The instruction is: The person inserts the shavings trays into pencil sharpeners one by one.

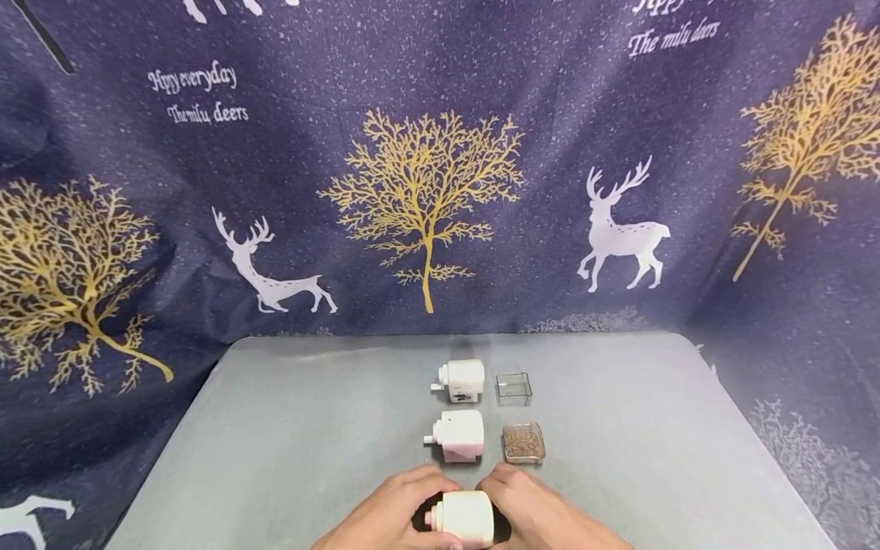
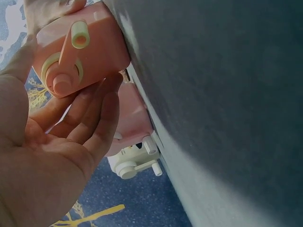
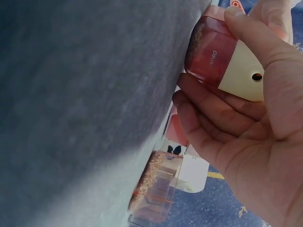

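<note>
At the table's near edge, a cream and pink crank pencil sharpener sits between both hands. My left hand holds it from the crank side, fingers along its far side. On the opposite side my right hand grips it, thumb and fingers on either side of the see-through shavings drawer, which is in the body and contains shavings. In the left wrist view the pink crank with its pale knob faces the camera. Beyond stands a white-pink sharpener, its shavings-filled drawer lying to the right.
Farther back are a white sharpener and a clear drawer beside it. The grey table reaches a dark blue cloth printed with deer and trees.
</note>
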`<action>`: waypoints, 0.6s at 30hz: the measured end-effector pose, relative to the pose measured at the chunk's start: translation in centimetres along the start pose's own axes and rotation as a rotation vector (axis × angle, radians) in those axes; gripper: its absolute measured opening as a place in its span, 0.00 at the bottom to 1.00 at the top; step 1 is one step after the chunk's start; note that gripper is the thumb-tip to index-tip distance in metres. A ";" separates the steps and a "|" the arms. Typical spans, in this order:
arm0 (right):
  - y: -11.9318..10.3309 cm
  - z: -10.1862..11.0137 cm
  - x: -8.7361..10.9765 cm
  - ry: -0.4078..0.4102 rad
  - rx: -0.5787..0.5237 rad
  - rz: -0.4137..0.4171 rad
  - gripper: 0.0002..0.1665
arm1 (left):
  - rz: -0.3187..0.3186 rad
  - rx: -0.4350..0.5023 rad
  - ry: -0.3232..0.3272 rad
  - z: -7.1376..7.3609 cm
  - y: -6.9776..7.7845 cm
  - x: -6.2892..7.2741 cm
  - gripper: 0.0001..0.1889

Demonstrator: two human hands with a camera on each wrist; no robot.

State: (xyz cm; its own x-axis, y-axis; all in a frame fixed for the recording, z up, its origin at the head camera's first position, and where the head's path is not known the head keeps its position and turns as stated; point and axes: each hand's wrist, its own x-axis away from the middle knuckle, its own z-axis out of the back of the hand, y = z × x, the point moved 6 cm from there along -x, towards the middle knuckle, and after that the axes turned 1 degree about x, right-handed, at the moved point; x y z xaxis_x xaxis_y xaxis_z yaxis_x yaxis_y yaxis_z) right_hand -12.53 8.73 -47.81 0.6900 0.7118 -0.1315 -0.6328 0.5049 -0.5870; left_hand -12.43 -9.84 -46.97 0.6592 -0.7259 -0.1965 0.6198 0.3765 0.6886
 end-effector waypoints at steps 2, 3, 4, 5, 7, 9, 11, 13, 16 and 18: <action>-0.1 0.0 0.0 0.010 0.008 0.011 0.25 | 0.003 0.005 -0.003 0.0 0.0 0.0 0.21; -0.1 0.0 0.0 0.015 0.011 0.017 0.24 | 0.001 0.002 -0.003 0.0 0.0 0.1 0.21; -0.2 0.1 0.0 0.020 0.009 0.023 0.23 | -0.001 0.003 -0.004 -0.1 0.0 0.1 0.21; -0.2 0.1 0.1 0.022 0.010 0.029 0.23 | -0.001 0.005 -0.006 -0.1 0.0 0.1 0.21; -0.3 0.1 0.1 0.024 0.003 0.035 0.21 | -0.004 0.005 -0.010 -0.2 0.0 0.1 0.21; -0.2 0.2 0.2 0.022 -0.007 0.035 0.21 | -0.004 0.003 -0.015 -0.2 0.0 0.1 0.21; -0.2 0.2 0.3 0.019 -0.013 0.034 0.20 | 0.000 0.001 -0.022 -0.1 -0.1 0.1 0.21; -0.2 0.1 0.3 0.016 -0.013 0.032 0.20 | 0.002 -0.007 -0.028 -0.1 -0.1 0.1 0.21; -0.1 0.1 0.3 0.011 -0.009 0.037 0.22 | 0.001 -0.024 -0.034 0.0 -0.1 0.1 0.21; -0.1 0.1 0.3 0.010 -0.006 0.037 0.22 | 0.005 -0.024 -0.039 0.1 -0.1 0.0 0.21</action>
State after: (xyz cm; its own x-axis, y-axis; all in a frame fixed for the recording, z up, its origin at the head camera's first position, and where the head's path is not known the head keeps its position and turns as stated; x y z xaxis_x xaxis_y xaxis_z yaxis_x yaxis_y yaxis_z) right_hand -12.33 8.94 -47.73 0.6699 0.7248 -0.1608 -0.6556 0.4757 -0.5865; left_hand -12.48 -9.94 -46.95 0.6451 -0.7461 -0.1653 0.6273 0.3935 0.6721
